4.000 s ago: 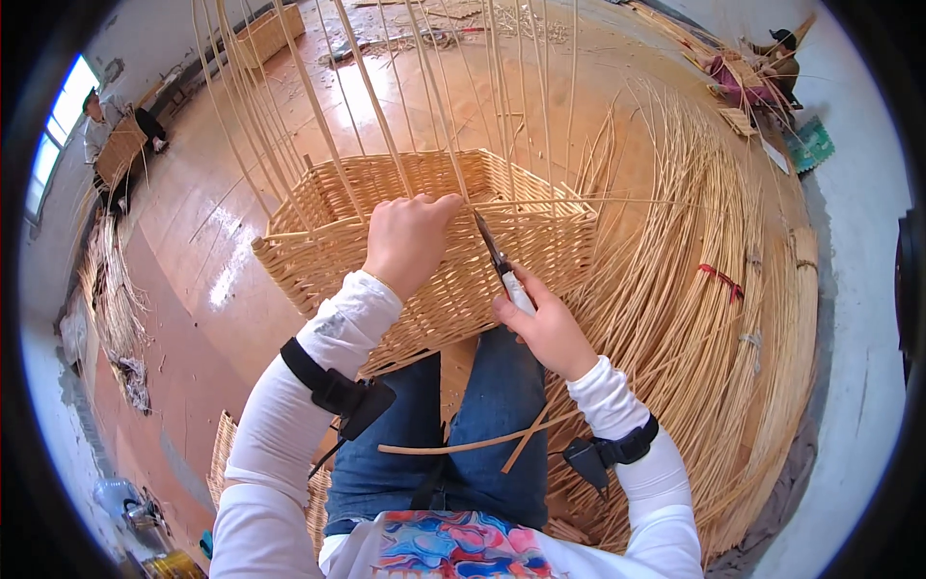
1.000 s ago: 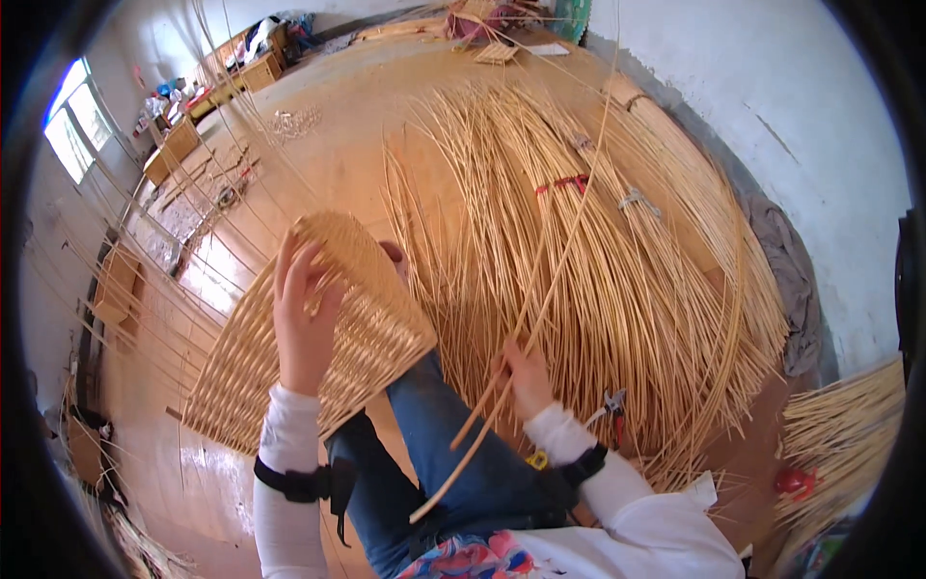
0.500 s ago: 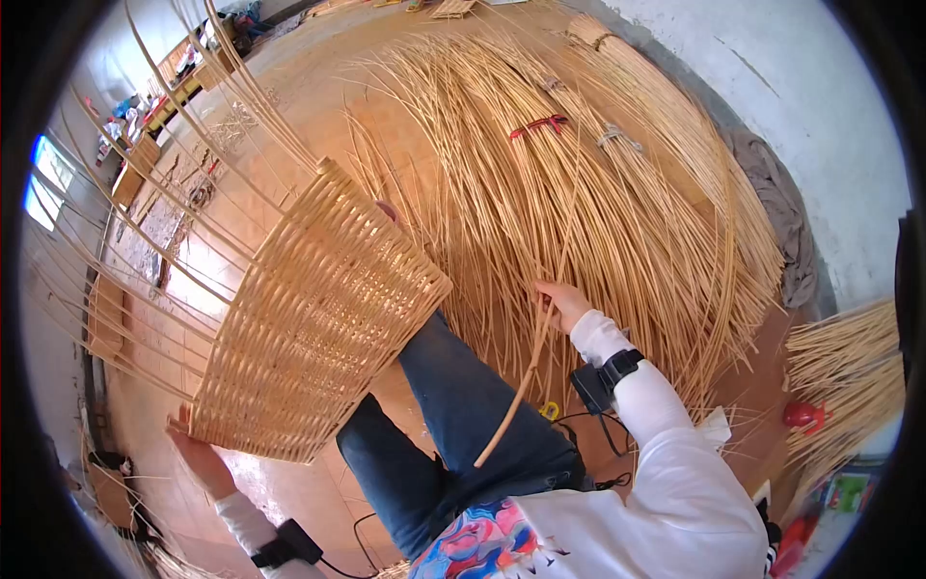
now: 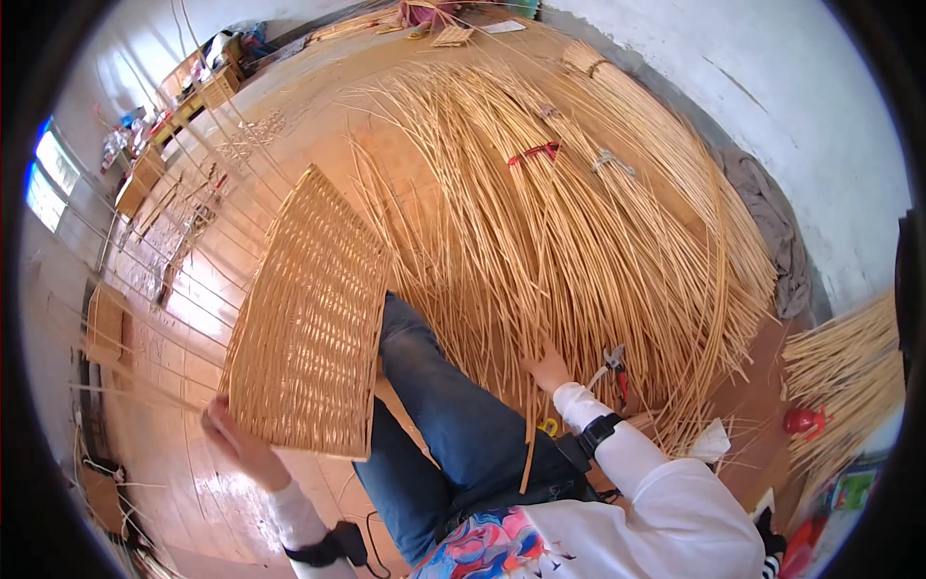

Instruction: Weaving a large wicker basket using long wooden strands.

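A tapering woven wicker panel (image 4: 309, 318) stands tilted against my left leg, with long bare stakes fanning out from its far left edge. My left hand (image 4: 246, 446) grips the panel's near left corner, thumb and fingers around the edge. My right hand (image 4: 550, 371) is low over the near end of a big spread of wicker rods (image 4: 579, 251). Its fingers are closed around a rod (image 4: 530, 444), whose thick end points back toward my right thigh. The rod's far part is lost among the others.
Red-handled pruning shears (image 4: 617, 374) lie on the rods right of my right hand. A yellow ring-shaped thing (image 4: 548, 427) is beside my thigh. Another rod bundle (image 4: 844, 367) and a red object (image 4: 803, 420) are at the right. Grey cloth (image 4: 772, 222) lies along the wall.
The panel has swung more upright, and my left hand has shifted right with it. My right hand has moved down and slightly left with the rod. The shears have come into sight.
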The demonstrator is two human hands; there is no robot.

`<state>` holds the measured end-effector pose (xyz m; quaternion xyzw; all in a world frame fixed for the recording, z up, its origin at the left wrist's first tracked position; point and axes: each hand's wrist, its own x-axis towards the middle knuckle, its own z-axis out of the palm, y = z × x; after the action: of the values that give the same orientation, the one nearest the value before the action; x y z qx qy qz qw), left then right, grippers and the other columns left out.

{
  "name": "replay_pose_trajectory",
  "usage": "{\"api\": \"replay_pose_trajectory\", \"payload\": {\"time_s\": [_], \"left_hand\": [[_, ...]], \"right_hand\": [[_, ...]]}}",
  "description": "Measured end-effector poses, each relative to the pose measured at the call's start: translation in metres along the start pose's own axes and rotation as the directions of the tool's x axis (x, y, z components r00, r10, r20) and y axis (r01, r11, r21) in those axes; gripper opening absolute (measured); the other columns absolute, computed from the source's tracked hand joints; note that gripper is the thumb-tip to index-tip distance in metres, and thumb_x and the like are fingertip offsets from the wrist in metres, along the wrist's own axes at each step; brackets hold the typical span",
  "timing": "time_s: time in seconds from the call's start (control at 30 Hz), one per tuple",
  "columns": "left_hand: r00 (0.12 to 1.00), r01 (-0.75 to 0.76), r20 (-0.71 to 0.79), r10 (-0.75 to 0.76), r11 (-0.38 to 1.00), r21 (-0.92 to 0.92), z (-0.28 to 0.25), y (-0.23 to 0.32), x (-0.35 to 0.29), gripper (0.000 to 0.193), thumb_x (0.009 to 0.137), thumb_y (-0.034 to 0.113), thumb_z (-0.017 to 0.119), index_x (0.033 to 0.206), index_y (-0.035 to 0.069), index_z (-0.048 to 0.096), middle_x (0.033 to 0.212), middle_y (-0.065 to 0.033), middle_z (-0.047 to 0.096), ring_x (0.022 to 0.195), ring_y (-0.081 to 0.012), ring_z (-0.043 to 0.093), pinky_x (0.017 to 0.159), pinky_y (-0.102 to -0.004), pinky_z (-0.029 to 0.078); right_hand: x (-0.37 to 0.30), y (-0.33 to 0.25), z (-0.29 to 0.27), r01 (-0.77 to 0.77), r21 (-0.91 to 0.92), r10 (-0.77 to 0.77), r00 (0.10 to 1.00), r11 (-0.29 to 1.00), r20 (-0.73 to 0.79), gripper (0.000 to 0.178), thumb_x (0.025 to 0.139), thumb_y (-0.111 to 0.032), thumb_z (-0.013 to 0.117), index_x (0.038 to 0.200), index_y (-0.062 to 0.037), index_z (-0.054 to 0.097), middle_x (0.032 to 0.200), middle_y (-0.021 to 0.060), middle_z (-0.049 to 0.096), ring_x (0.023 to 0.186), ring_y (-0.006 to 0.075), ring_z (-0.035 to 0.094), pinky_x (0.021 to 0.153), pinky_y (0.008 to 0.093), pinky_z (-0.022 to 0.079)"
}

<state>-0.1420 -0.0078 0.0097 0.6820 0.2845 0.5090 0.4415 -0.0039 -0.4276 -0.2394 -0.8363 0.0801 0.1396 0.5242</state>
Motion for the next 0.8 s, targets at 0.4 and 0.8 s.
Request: {"api": "replay_pose_trajectory", "payload": {"time_s": [0.4, 0.8], "left_hand": [[0.794, -0.527, 0.336, 0.506, 0.849, -0.034, 0.182, 0.025, 0.023, 0.04, 0.077, 0.006, 0.068, 0.114, 0.003, 0.053, 0.104, -0.0167, 0.058, 0.099, -0.038, 0.054, 0.086, -0.0473, 0.042], [0.954, 0.049, -0.292, 0.064, 0.93, 0.364, -0.011, -0.112, 0.022, 0.034, 0.08, 0.009, 0.069, 0.112, 0.003, 0.061, 0.118, -0.0153, 0.059, 0.111, -0.034, 0.054, 0.102, -0.0465, 0.036]], "right_hand": [[0.015, -0.044, -0.025, -0.302, 0.049, 0.288, 0.938, 0.952, 0.195, 0.038, 0.088, -0.024, 0.067, 0.119, -0.0032, 0.062, 0.117, 0.0167, 0.062, 0.104, 0.0323, 0.059, 0.086, 0.0424, 0.048], [-0.057, -0.213, -0.017, 0.047, 0.895, -0.313, 0.944, 0.444, 0.106, 0.018, 0.102, -0.026, 0.052, 0.106, -0.0098, 0.058, 0.069, -0.0011, 0.049, 0.054, 0.0061, 0.041, 0.042, 0.0245, 0.033]]}}
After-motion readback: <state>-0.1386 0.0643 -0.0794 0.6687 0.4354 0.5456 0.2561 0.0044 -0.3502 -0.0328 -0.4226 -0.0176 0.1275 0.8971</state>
